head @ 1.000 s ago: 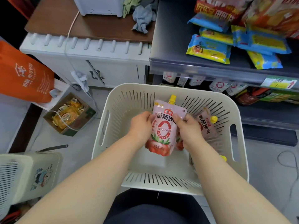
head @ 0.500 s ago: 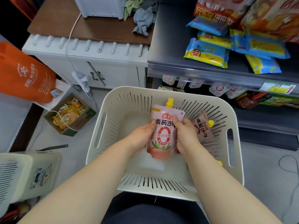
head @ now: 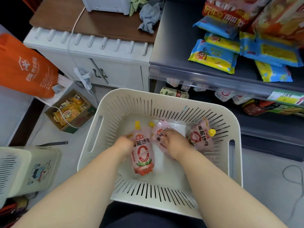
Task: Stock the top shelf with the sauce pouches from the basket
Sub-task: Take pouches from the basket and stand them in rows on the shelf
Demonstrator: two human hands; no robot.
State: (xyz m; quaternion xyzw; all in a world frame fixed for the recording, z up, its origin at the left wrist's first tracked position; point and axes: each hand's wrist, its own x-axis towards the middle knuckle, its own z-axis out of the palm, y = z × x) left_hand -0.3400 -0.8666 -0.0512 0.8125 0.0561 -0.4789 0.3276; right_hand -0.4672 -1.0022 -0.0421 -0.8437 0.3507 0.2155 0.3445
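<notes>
Front pouch (head: pixel 142 153): inside basket (head: pixel 164 94), gripped at upper left edge by left hand (head: pixel 125 143), fingers curled round it. Middle pouch (head: pixel 160 135): under right hand (head: pixel 172 142); grasping or merely pressing, cannot tell through blur. Third pouch (head: pixel 199 137): untouched, leaning at right wall. Likely hazards: slack film slipping from one-handed lift; toppling against snack packs (head: pixel 213 55) crowding top shelf (head: pixel 172 46).

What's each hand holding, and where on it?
Left hand grips the front sauce pouch at its upper left edge, below the cap. Right hand grasps a second pouch around its middle; blur hides finger detail.
</notes>
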